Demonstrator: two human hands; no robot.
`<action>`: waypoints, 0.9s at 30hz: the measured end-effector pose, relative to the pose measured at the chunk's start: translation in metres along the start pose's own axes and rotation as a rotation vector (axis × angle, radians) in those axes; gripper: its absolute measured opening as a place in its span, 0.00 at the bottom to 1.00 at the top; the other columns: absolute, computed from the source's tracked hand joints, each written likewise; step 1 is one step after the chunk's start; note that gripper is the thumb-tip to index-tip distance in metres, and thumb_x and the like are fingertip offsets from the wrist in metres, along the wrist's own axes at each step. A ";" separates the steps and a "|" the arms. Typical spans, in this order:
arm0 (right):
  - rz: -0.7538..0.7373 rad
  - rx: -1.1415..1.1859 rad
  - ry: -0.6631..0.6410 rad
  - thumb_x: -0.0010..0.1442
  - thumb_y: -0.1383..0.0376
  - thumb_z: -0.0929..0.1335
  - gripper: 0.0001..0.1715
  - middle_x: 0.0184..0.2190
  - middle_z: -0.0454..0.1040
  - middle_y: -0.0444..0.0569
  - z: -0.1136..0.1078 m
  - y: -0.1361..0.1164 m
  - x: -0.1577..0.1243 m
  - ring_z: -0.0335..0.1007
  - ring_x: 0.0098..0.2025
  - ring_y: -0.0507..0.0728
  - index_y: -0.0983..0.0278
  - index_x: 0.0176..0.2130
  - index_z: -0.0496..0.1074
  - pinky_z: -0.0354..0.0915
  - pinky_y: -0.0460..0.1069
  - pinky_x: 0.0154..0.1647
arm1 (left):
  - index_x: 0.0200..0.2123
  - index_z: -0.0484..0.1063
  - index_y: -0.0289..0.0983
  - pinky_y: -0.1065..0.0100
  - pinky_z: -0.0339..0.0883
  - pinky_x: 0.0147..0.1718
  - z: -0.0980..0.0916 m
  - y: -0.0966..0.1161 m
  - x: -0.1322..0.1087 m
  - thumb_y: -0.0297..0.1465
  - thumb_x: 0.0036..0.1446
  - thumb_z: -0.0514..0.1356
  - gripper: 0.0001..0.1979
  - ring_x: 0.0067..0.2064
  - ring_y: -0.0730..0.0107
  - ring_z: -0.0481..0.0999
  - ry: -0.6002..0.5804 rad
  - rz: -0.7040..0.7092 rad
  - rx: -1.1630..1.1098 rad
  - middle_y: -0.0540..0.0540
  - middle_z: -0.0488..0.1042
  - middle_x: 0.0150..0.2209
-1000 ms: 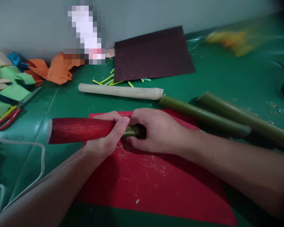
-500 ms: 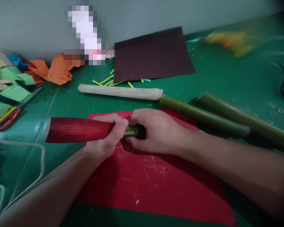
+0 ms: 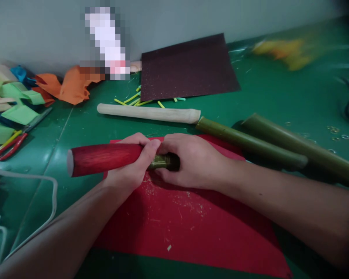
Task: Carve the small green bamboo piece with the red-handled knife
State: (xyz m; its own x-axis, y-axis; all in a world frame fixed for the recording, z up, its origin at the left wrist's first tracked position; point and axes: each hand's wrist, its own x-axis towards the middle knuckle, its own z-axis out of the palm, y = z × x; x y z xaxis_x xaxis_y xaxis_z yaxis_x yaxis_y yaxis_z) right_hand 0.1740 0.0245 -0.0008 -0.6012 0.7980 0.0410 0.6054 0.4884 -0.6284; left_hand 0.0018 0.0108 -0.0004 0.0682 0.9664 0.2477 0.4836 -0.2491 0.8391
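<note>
My left hand [image 3: 135, 164] is wrapped round a thick red wooden handle [image 3: 104, 159], its pale flat end pointing left. The tool's working end is hidden behind my fingers. Just to the right, my right hand [image 3: 192, 161] grips a short green bamboo piece [image 3: 162, 161], thumb and fingers on either side of it. The left fingertips meet the bamboo's left end, and the two hands almost touch. Below them lies a red sheet [image 3: 186, 236] strewn with fine pale shavings.
Beyond the sheet lie a pale peeled stick [image 3: 148, 113] and two green bamboo lengths [image 3: 250, 141] [image 3: 302, 149]. Further back are a dark sheet [image 3: 189, 68] and thin yellow-green sticks [image 3: 132, 97]. Red-handled scissors [image 3: 13, 149], crumpled paper [image 3: 75, 85] and a white cable [image 3: 54, 193] are at left.
The red handle's pale end has moved a little to the right and turned slightly, with my left hand shifting along. My right hand stays on the bamboo.
</note>
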 end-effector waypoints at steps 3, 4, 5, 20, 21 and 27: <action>-0.002 -0.003 0.027 0.52 0.60 0.68 0.10 0.31 0.71 0.46 0.001 0.000 0.000 0.63 0.32 0.52 0.64 0.33 0.73 0.55 0.47 0.31 | 0.17 0.62 0.39 0.71 0.63 0.22 -0.002 0.001 -0.002 0.36 0.60 0.58 0.19 0.19 0.76 0.62 -0.039 -0.003 -0.044 0.53 0.62 0.15; 0.000 -0.013 0.027 0.52 0.59 0.68 0.10 0.30 0.70 0.46 0.001 0.000 -0.001 0.62 0.31 0.51 0.64 0.31 0.72 0.54 0.47 0.31 | 0.17 0.62 0.39 0.70 0.63 0.22 -0.003 0.001 -0.004 0.36 0.60 0.57 0.20 0.20 0.75 0.63 -0.048 0.002 -0.057 0.53 0.62 0.16; 0.000 -0.021 0.031 0.52 0.59 0.68 0.10 0.29 0.69 0.45 0.001 0.001 -0.001 0.61 0.31 0.51 0.64 0.30 0.71 0.53 0.47 0.30 | 0.17 0.62 0.39 0.70 0.63 0.23 -0.004 0.000 -0.005 0.36 0.60 0.57 0.20 0.20 0.75 0.63 -0.056 0.011 -0.068 0.52 0.62 0.16; -0.003 -0.016 0.030 0.52 0.59 0.68 0.10 0.30 0.70 0.45 0.001 0.001 -0.001 0.63 0.31 0.51 0.64 0.32 0.72 0.55 0.47 0.31 | 0.18 0.65 0.38 0.73 0.61 0.20 -0.001 0.001 -0.003 0.33 0.57 0.60 0.17 0.18 0.78 0.61 -0.035 0.001 -0.067 0.54 0.64 0.17; -0.007 -0.010 0.026 0.52 0.59 0.68 0.11 0.31 0.71 0.45 0.001 0.001 -0.001 0.64 0.32 0.52 0.64 0.34 0.73 0.56 0.47 0.31 | 0.18 0.67 0.38 0.73 0.61 0.20 0.000 0.001 -0.002 0.33 0.57 0.61 0.16 0.19 0.78 0.61 -0.015 -0.001 -0.062 0.54 0.64 0.17; 0.010 -0.016 0.037 0.51 0.59 0.68 0.10 0.29 0.70 0.45 0.002 0.001 -0.001 0.62 0.31 0.51 0.64 0.31 0.72 0.54 0.47 0.30 | 0.16 0.62 0.38 0.72 0.62 0.23 -0.002 0.000 -0.004 0.32 0.59 0.57 0.19 0.19 0.77 0.60 -0.034 -0.036 -0.112 0.54 0.60 0.15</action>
State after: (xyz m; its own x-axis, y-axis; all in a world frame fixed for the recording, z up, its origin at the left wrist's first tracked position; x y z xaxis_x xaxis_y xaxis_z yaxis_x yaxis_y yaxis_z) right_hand 0.1742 0.0231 -0.0024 -0.5758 0.8152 0.0635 0.6200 0.4859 -0.6161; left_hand -0.0005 0.0066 -0.0005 0.0834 0.9760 0.2012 0.3857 -0.2178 0.8965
